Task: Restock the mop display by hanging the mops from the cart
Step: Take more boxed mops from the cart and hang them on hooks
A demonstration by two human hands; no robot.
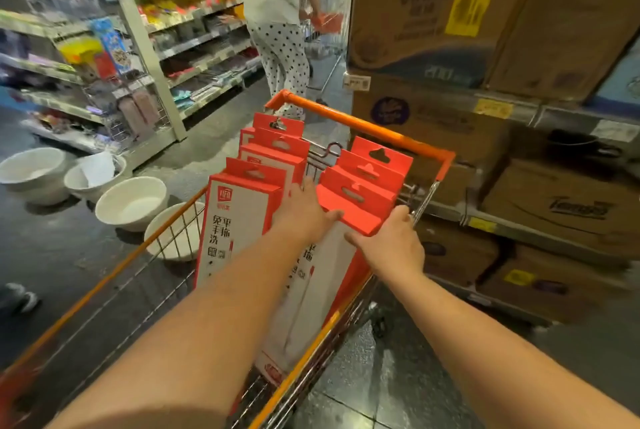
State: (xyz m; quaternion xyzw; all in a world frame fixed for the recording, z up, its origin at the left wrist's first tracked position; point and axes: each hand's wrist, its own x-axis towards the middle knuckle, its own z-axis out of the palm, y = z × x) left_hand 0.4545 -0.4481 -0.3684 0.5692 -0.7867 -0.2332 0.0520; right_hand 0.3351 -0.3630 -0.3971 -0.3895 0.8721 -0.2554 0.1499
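Nearest mop box (349,207) gripped at top between left hand (304,212) and right hand (393,243), upright in cart (367,125)

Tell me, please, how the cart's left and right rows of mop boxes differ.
The left row shows a white printed front; the right row shows mostly red tops. The left hand and right hand hold the right row's nearest box, none of the left row's. Both have red hanger tabs.
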